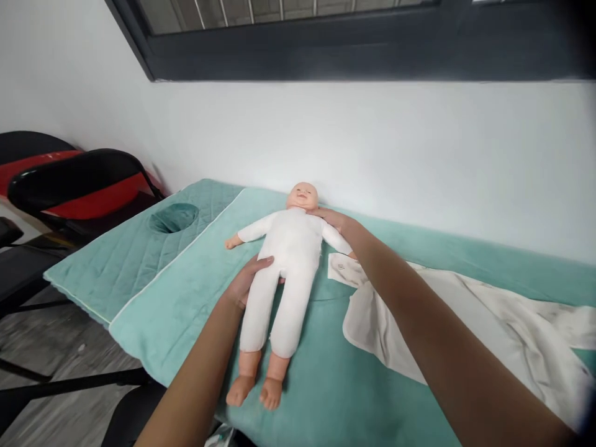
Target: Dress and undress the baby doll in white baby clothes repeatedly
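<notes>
A baby doll [294, 239] with a white cloth body and bare plastic head, hands and feet lies face up, its head toward the wall. My left hand [249, 279] grips it at the hip and upper thigh: the thumb lies on top, and fingertips peek out between the legs from beneath. At the neck and shoulder, my right hand [328, 216] holds the doll, with part of its fingers hidden behind the neck. To the right, partly covered by my right forearm, a cream-white baby garment [470, 310] is spread out.
The doll and garment rest on a green padded bed cover [372, 403]. A quilted section with a round hole [174, 217] is at the left. Black folding chairs [79, 180] with red backs stand beyond it. A white wall [419, 155] and dark window frame [326, 53] border the back.
</notes>
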A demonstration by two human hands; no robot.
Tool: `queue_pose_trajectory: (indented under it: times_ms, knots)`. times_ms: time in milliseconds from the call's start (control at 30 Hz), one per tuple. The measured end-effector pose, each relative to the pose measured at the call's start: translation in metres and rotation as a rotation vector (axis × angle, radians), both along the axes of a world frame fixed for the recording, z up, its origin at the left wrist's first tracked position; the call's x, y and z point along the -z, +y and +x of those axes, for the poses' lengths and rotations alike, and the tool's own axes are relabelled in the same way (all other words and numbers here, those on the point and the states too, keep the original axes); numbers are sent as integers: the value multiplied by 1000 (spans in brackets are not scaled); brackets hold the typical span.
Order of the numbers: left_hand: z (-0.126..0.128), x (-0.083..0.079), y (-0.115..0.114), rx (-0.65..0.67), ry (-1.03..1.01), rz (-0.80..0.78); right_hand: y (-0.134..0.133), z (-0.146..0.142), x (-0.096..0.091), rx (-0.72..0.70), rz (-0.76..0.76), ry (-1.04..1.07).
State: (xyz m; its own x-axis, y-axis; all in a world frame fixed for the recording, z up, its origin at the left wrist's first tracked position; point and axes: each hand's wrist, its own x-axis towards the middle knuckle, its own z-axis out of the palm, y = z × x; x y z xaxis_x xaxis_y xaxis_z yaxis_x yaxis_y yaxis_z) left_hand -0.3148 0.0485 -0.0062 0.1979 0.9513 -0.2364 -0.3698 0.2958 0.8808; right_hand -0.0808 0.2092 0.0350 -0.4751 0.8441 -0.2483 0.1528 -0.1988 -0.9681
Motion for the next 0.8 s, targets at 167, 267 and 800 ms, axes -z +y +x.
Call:
queue_pose_trajectory:
  times_ms: [167,267,800]
  knots:
    - [46,-37,-29,21,-42,118,-34,54,-67,-82,-14,105]
    - [95,-63,-54,83,-82,173,-69,107,-108,-65,44,114]
    - [324,-1,-157,378,-111,35,-211,357,-16,265,27,-231]
